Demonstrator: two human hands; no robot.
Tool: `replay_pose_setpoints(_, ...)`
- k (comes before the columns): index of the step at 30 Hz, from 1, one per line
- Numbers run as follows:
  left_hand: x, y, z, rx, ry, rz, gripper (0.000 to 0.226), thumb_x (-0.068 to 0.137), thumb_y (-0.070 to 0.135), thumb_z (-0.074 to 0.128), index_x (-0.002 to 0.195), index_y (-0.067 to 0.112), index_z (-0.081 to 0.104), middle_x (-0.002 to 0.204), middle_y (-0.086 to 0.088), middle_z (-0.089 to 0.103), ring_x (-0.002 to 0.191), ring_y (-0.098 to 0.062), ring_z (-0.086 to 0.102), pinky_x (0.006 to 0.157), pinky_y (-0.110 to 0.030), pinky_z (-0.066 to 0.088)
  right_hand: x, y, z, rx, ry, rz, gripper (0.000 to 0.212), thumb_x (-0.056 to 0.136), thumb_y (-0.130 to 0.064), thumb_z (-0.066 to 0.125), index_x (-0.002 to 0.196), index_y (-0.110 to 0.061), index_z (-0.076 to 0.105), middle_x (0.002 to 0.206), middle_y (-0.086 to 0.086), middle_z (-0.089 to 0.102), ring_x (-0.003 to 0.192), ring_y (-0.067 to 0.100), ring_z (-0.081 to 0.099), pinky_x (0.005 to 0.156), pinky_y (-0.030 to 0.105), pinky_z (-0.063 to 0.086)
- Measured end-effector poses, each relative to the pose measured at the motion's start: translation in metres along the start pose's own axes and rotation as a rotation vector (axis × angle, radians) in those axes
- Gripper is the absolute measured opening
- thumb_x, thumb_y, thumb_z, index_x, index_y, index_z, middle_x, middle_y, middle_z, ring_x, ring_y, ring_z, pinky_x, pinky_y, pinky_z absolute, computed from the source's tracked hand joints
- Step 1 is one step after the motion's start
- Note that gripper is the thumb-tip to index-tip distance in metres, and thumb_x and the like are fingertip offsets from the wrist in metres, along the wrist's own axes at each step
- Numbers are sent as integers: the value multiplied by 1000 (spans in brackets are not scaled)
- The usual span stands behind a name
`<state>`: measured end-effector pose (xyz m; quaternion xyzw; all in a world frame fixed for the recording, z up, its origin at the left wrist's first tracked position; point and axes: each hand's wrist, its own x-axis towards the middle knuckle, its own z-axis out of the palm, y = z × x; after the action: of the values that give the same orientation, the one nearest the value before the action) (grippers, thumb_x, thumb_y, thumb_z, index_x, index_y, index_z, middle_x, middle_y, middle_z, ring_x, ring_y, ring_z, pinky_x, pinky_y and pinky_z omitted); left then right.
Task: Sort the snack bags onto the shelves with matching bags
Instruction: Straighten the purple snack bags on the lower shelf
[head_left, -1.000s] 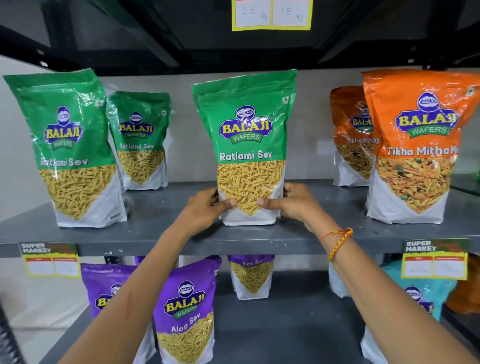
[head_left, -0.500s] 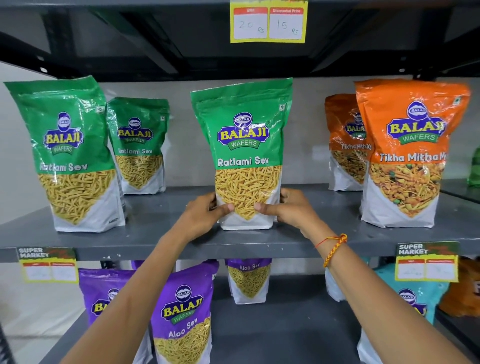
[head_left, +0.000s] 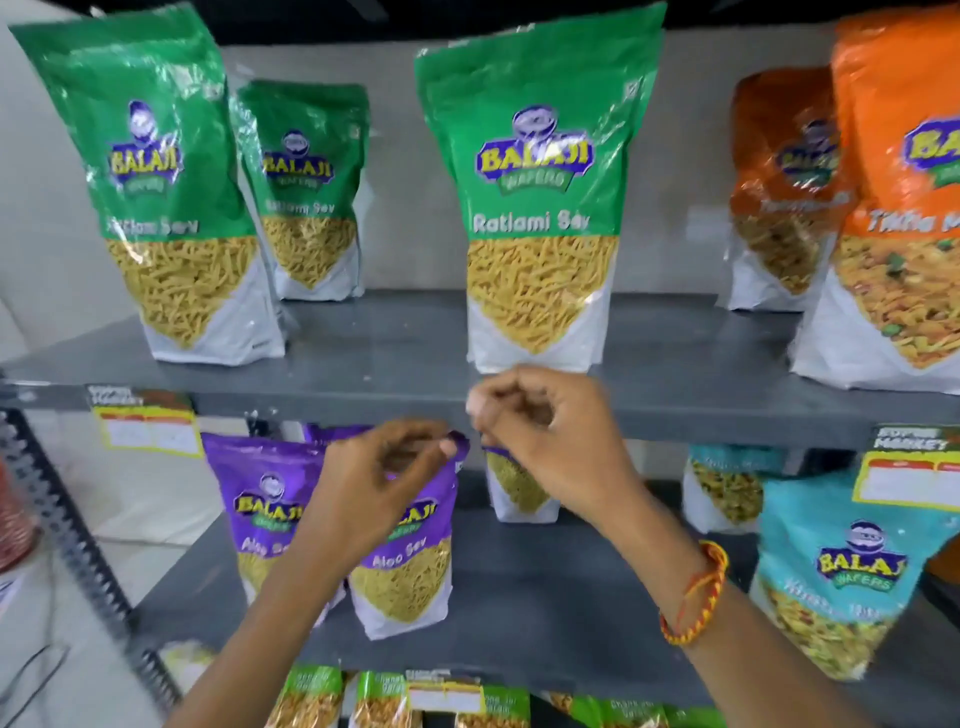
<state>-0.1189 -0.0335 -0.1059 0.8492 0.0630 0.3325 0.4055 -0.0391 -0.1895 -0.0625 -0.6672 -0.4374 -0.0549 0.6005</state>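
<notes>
A green Ratlami Sev bag (head_left: 537, 208) stands upright at the middle of the grey upper shelf (head_left: 363, 358), free of both hands. Two more green Ratlami Sev bags (head_left: 156, 208) stand at the left of that shelf. My left hand (head_left: 384, 478) hovers below the shelf edge in front of a purple Aloo Sev bag (head_left: 405, 566), fingers loosely curled and holding nothing. My right hand (head_left: 545, 431) is just below the green bag, fingers curled, empty; a red-and-yellow thread is on its wrist.
Orange Tikha Mitha bags (head_left: 898, 208) stand at the right of the upper shelf. The lower shelf (head_left: 545, 597) carries purple bags at left and a teal bag (head_left: 841, 571) at right. Green-topped packets (head_left: 311, 696) line the shelf below. A metal upright (head_left: 67, 525) runs at left.
Both hands have let go of the middle green bag and dropped below the shelf edge. The bag stays standing. The view has tilted down and moved closer.
</notes>
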Motion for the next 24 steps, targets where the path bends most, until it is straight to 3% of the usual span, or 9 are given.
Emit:
replay_pose_setpoints(2,-18,-49,3,168,-126,-178,19,76,32,69,91,20,68,67,7,70,59,12,60,57,-7,43,-13,42,23,-81,-157,121,22,77,-17,65,62,-33,64,62,-2,67,58,11,58,61,33,52)
replay_pose_setpoints(6,-59,-148,8,256,-278,-580,20,76,25,70,81,8,63,74,-9,63,74,-21,61,74,-32,48,-41,146,57,-173,-253,403,23,76,-16,68,61,-32,62,67,17,71,56,14,58,66,37,53)
replay_pose_setpoints(8,-73,-179,11,155,-240,-664,22,76,23,70,92,13,59,81,-3,60,77,-14,56,66,-9,46,-52,188,71,-169,-247,561,10,71,-15,75,75,-19,67,65,6,68,61,12,57,68,32,48)
replay_pose_setpoints(11,-83,-208,21,44,-196,-712,37,73,21,73,99,25,47,91,12,56,87,-8,53,67,-2,41,-56,233,91,-117,-228,750,56,62,-13,83,109,2,58,76,-1,60,83,19,57,70,29,48)
replay_pose_setpoints(14,-88,-239,34,-113,-155,-698,51,55,30,78,101,29,55,96,15,69,101,-18,59,89,-34,49,-52,266,109,-112,-346,746,88,51,-36,87,125,-12,48,120,7,61,111,21,57,94,39,50)
replay_pose_setpoints(15,-90,-249,37,-141,-147,-667,59,52,36,78,107,34,54,106,14,69,109,-20,58,96,-45,47,-52,278,113,-92,-379,730,86,48,-41,87,122,-20,51,126,5,60,113,19,58,97,41,49)
replay_pose_setpoints(17,-92,-266,45,-207,-121,-643,70,55,42,79,118,42,46,125,0,62,119,-22,54,100,-54,44,-53,286,119,-6,-418,704,50,58,-23,85,102,-29,60,108,-5,70,95,6,64,90,34,52)
replay_pose_setpoints(20,-85,-246,52,-189,-24,-642,66,69,27,74,118,54,40,132,0,57,121,-18,53,98,-45,46,-54,286,122,89,-423,688,36,67,-2,76,89,-28,65,81,-21,74,81,-1,66,82,23,53)
replay_pose_setpoints(24,-83,-237,67,-153,15,-636,55,72,15,73,118,37,50,115,13,68,113,-11,59,95,-36,47,-61,285,108,117,-376,655,29,66,-11,79,88,-27,70,87,-13,75,91,11,67,90,38,54)
